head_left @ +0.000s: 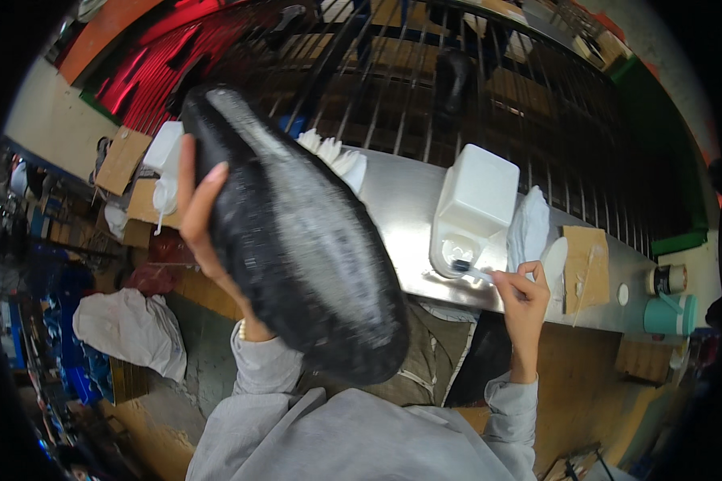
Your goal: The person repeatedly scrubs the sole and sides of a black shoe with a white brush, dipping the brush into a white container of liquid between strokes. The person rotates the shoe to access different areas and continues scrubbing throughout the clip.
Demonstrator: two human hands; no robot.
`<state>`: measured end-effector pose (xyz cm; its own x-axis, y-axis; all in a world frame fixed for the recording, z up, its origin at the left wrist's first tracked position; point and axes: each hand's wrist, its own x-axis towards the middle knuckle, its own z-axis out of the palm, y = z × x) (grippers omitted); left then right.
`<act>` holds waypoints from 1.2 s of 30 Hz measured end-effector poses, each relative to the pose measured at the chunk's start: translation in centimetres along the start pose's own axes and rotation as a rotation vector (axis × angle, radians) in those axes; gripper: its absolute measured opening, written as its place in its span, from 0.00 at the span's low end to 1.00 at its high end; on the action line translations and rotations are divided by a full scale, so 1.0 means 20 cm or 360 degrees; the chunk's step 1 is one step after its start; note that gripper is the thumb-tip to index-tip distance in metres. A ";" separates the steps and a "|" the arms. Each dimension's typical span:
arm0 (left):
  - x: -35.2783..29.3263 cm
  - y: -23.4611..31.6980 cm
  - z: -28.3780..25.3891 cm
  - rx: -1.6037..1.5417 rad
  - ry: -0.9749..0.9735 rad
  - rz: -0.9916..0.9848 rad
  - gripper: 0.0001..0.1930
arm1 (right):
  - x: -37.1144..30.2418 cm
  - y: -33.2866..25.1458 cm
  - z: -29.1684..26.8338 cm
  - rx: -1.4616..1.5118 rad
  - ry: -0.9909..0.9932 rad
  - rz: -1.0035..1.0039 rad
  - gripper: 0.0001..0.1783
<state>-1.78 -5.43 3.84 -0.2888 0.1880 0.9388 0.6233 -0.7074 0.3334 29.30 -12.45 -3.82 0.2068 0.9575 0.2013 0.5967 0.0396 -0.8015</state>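
My left hand is wrapped round a black shoe upper, held up and tilted with its sole side showing. A whitish, streaky coating runs along the middle of that underside, from the narrow end to the wide one. Between the fingertips of my right hand is the pale handle of a small brush. Its dark bristles are at the round cup of a white plastic dispenser on the metal bench. Whether the bristles touch liquid in the cup is too small to tell.
The steel bench carries crumpled white cloth, a cardboard piece and a stack of white gloves or rags. Behind it runs a rack of metal bars with a dark shoe. A teal jug stands right.
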 end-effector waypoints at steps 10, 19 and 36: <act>0.02 0.00 -0.04 0.0067 -0.0111 0.0065 0.26 | 0.00 -0.49 0.02 0.0882 -0.0130 -0.0635 0.25; 0.04 0.04 -0.03 0.0054 -0.0206 0.0123 0.26 | 0.05 -0.62 -0.01 0.0456 0.0048 -0.0922 0.28; 0.05 0.12 -0.01 -0.0008 -0.0288 0.0167 0.24 | 0.16 -0.59 -0.07 0.0592 -0.0110 -0.1195 0.29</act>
<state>-0.77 -7.05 5.55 -0.0869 0.2320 0.9688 0.6391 -0.7331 0.2329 23.97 -10.22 7.00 -0.1986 0.6540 0.7299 0.2599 0.7533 -0.6042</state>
